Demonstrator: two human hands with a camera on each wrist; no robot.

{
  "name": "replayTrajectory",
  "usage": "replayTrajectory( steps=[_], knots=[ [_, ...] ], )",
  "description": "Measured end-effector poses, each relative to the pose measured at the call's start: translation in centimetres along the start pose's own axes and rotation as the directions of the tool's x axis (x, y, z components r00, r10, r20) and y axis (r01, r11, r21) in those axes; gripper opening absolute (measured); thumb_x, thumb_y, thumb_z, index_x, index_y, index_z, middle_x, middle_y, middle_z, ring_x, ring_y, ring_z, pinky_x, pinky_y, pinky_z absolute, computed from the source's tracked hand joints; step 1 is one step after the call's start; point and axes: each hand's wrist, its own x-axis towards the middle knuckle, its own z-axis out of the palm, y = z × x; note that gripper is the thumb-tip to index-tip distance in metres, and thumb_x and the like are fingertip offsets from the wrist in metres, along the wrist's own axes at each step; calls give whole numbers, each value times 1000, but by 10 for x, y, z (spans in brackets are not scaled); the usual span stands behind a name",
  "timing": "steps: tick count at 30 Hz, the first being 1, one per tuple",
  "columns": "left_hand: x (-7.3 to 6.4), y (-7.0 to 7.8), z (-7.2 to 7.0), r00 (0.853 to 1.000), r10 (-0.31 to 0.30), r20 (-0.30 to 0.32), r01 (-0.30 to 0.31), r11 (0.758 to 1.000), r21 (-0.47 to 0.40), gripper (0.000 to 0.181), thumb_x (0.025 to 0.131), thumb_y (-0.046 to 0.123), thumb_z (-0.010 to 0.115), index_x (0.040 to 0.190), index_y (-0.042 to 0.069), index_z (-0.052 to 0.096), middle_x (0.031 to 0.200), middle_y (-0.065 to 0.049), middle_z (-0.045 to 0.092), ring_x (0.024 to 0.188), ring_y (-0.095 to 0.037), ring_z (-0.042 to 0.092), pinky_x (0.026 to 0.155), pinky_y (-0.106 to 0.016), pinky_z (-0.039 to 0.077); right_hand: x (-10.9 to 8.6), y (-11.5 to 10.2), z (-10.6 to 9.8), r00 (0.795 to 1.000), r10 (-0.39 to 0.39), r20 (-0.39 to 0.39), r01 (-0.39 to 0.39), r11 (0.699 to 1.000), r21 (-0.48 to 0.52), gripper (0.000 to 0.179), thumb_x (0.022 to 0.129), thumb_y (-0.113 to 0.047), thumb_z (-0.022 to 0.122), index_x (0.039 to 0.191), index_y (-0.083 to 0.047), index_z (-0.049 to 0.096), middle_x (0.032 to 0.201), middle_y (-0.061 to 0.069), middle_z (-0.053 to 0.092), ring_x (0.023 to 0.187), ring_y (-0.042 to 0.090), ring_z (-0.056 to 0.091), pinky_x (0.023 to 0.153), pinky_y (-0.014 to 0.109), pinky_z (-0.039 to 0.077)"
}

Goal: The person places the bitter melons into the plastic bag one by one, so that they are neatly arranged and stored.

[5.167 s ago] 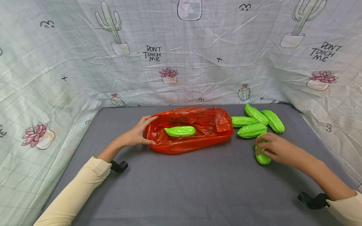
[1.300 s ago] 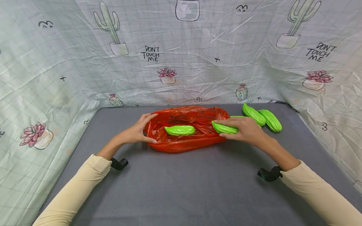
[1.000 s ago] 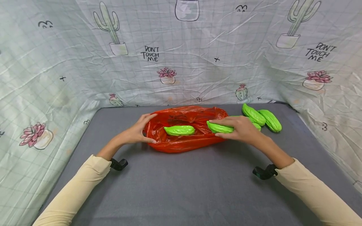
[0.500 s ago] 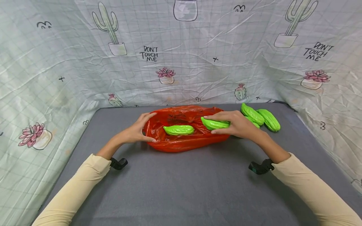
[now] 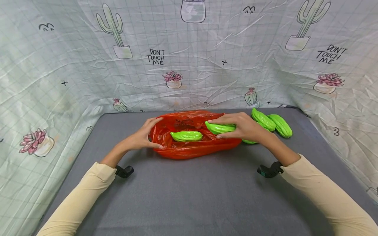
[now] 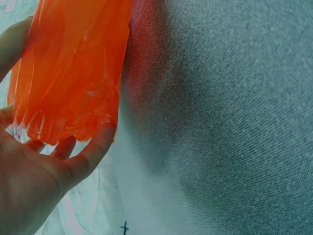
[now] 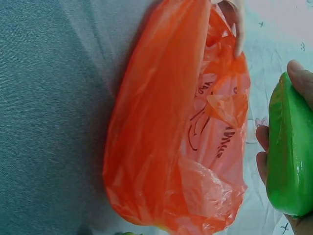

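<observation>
1. Now, in the head view, the red bag (image 5: 192, 153) sits on the grey tabletop (image 5: 189, 196) with its mouth facing up, and the first vegetable (image 5: 186, 136), bright green and ridged, lies inside it near the middle. The left hand (image 5: 140, 137) holds the bag's left end, thumb at the near rim and fingers spread well away from it at the far rim. The right hand (image 5: 245, 126) grips the second vegetable (image 5: 218, 128), also green, pinched between thumb and fingers over the right part of the bag. At least three more vegetables (image 5: 262, 119) rest on the tabletop to the right, partly hidden by the right hand and forearm. A black device (image 5: 124, 171) shows at each wrist, next to a cream sleeve (image 5: 81, 196). Behind stands a pale cloth (image 5: 203, 55) printed with cacti, pink plants and "Don't touch me".

2. In the left wrist view, the bag's end fills the upper left, and the left hand's fingers curl against its lower edge. A reddish shadow falls on the tabletop just beside it.

3. In the right wrist view, black writing (image 7: 225, 141) marks the bag. The second vegetable is at the right edge, held between the right hand's thumb and fingers. A green sliver (image 7: 129, 233) at the bottom is perhaps another vegetable, too cropped to be sure.
</observation>
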Motion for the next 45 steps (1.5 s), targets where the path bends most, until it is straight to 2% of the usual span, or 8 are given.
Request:
replayTrajectory(
  steps=[2,6,18,26,30,33,39,45],
  knots=[
    [0,-1,0,1000,5,-6,-5,1000,-2,109,80,24,89,162,12,19,161,-25,14,147,-48,19,110,-72,27,3,0,-1,1000,-6,6,6,1000,-7,56,86,-34,83,139,-26,66,130,-5,69,105,12,66,81,35,53],
    [-1,-1,-1,1000,13,-20,-13,1000,-2,109,79,23,90,162,13,21,161,-25,14,147,-47,20,110,-72,27,8,-3,-4,1000,-8,18,9,1000,-18,57,84,-35,84,138,-26,66,130,-4,69,102,11,65,78,33,53],
    [-7,-1,5,1000,6,-28,-7,1000,-13,104,80,22,89,161,13,24,160,-25,16,145,-48,21,108,-73,29,15,-7,4,998,2,55,-3,1000,18,57,84,-34,85,137,-24,67,132,-3,68,117,18,65,89,39,56],
    [-8,-3,6,998,30,-56,-31,999,-20,106,77,22,91,161,14,25,159,-24,20,145,-46,24,109,-72,29,22,-9,7,997,15,80,-16,1000,11,59,87,-34,82,142,-24,62,135,1,66,114,17,64,90,41,55],
    [-7,-2,3,997,33,-70,-35,999,-22,105,78,20,90,161,15,26,159,-23,20,145,-45,24,110,-71,28,29,-11,4,987,38,154,-40,999,10,59,92,-32,76,147,-25,57,137,3,62,107,17,59,84,38,52],
    [-7,-2,3,997,34,-74,-36,999,-20,103,79,18,90,160,14,27,158,-23,21,145,-44,25,110,-71,28,35,-12,4,981,17,195,-17,1000,-1,58,92,-28,71,148,-25,56,137,3,59,104,17,57,81,37,50],
    [-6,-3,2,996,40,-75,-42,999,-16,102,79,18,89,160,14,27,158,-23,22,145,-45,25,110,-71,28,52,-15,4,968,-65,242,75,997,-34,54,94,-27,72,146,-25,58,139,3,59,120,20,57,95,43,50],
    [-6,-2,1,997,36,-72,-37,999,-16,102,79,19,89,161,15,27,159,-22,21,146,-44,24,110,-71,28,74,-19,-2,932,-63,356,101,991,-89,55,91,-27,79,143,-20,62,142,5,61,129,29,57,104,50,47]
  ],
)
